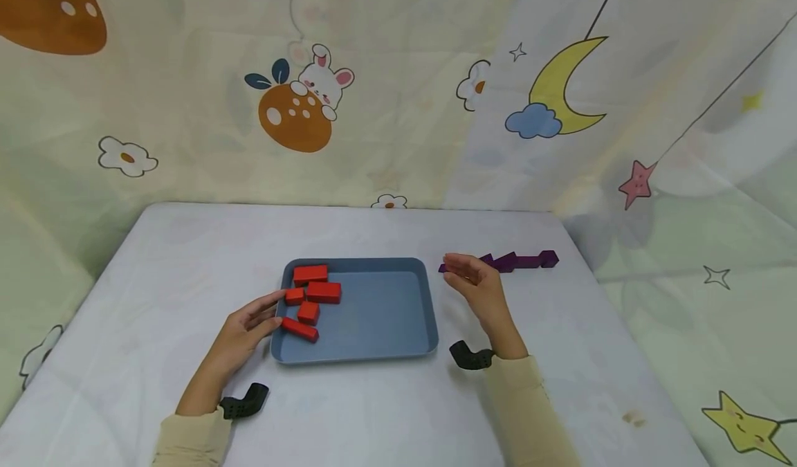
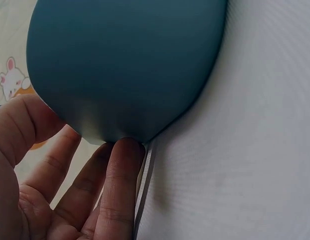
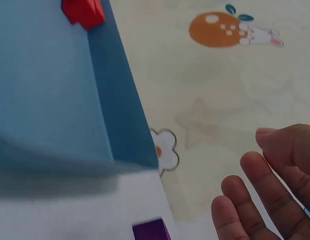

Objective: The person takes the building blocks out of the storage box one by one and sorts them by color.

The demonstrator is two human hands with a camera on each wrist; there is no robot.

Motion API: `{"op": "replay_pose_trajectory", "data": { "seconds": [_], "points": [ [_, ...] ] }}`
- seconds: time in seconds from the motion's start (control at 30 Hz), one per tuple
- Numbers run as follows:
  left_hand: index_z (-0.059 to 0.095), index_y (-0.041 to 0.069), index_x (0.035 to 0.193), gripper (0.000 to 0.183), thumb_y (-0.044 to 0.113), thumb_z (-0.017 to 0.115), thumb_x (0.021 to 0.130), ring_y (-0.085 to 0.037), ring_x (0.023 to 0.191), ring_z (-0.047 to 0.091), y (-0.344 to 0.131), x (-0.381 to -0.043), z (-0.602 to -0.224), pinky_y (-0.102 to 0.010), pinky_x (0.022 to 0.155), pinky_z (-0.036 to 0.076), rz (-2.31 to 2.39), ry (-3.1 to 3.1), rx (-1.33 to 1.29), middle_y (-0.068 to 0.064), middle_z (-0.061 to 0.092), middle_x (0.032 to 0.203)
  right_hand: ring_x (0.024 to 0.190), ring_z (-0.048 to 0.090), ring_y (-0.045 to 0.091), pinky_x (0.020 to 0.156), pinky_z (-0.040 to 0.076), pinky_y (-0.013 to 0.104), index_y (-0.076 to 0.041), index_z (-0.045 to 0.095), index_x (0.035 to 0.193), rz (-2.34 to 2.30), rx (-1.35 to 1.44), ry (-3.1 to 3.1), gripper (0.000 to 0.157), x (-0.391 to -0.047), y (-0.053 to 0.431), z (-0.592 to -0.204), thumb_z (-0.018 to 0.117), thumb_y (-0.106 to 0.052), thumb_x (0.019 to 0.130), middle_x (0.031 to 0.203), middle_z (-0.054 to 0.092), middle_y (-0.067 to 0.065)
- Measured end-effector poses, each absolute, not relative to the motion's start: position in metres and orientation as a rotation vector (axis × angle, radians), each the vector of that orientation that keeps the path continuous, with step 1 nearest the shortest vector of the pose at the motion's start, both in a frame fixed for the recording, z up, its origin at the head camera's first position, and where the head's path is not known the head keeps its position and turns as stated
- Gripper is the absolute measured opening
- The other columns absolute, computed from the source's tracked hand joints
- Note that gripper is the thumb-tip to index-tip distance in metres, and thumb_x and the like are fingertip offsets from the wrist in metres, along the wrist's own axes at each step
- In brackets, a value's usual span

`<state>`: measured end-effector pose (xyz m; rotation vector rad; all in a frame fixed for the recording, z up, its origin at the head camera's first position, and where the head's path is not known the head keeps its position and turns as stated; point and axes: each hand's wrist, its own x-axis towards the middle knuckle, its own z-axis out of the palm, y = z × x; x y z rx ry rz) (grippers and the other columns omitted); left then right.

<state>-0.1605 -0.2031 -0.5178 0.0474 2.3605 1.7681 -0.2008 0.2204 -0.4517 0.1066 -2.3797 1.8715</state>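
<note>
A blue-grey tray [image 1: 380, 315] lies on the table, with several red blocks [image 1: 324, 292] along its left side. My left hand [image 1: 239, 332] is at the tray's left edge, fingers loosely bent. In the left wrist view, fingertips of the left hand [image 2: 95, 185] touch the outer wall of the tray [image 2: 130, 70]. Right of the tray, my right hand [image 1: 479, 290] is raised in front of a row of purple blocks [image 1: 529, 261], hiding part of it. The right wrist view shows the right hand [image 3: 269, 195] holding nothing, a purple block [image 3: 152, 230] below it.
A white-covered table [image 1: 373, 411] carries everything. Behind it hangs a printed cloth [image 1: 398, 121] with rabbits, flowers, a moon and stars. A black wrist mount [image 1: 245, 401] is on the left wrist, another black mount [image 1: 470, 356] on the right.
</note>
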Motion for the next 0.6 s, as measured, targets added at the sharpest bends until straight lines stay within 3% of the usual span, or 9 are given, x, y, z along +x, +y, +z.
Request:
{"op": "replay_pose_trajectory", "data": {
  "seconds": [0.1,0.37,0.6],
  "points": [
    [0.049,0.005,0.162,0.056,0.015,0.066,0.109,-0.045,0.148,0.049,-0.203,-0.161,-0.518,-0.012,0.095,0.051,1.781,2.358,0.053,-0.024,0.044,0.167,0.125,0.067,0.041,0.095,0.057,0.020,0.012,0.068,0.132,1.904,0.142,-2.370,0.035,-0.198,0.202,-0.455,0.072,0.010,0.098,0.134,0.069,0.030],
    [0.049,0.001,0.161,0.056,0.014,0.066,0.109,-0.047,0.147,0.048,-0.203,-0.160,-0.518,-0.011,0.093,0.049,1.815,2.348,0.070,-0.025,0.045,0.165,0.107,0.075,0.019,0.090,0.059,0.021,0.014,0.072,0.121,2.025,0.238,-2.339,0.027,-0.191,0.153,-0.465,0.075,0.013,0.094,0.122,0.074,0.029],
    [0.049,0.000,0.161,0.055,0.012,0.065,0.109,-0.047,0.147,0.049,-0.204,-0.161,-0.516,-0.011,0.094,0.050,1.828,2.350,0.089,-0.026,0.046,0.164,0.109,0.075,0.030,0.092,0.058,0.023,0.012,0.074,0.119,2.076,0.339,-2.403,0.025,-0.185,0.115,-0.472,0.077,0.008,0.094,0.119,0.076,0.026]
  ]
}}
